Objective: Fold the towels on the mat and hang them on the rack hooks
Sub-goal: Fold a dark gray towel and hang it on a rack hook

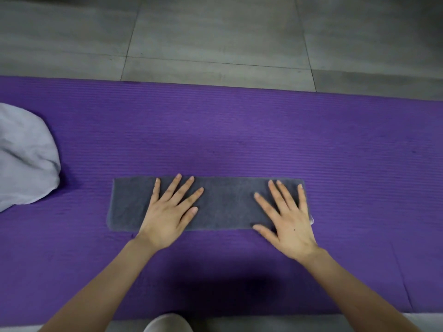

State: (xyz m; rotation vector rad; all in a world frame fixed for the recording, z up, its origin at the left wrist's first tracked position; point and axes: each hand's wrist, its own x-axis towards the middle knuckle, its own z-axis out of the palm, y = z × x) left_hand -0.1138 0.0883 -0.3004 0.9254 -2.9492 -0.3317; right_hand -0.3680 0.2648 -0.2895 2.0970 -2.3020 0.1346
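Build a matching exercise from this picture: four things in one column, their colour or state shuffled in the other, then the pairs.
1. mat
2. towel
3. pale cloth
4. floor

A. grey tiles
B. dark grey, flat under left hand and right hand
C. purple, ribbed
D. bunched at the left edge

Pairs: 1-C, 2-B, 3-D, 4-A.

An indoor floor space: large grey matte floor tiles (215, 32) with thin dark joints on the far side, a purple ribbed foam mat (239, 140) spread nearer. Whether home or studio is unclear.
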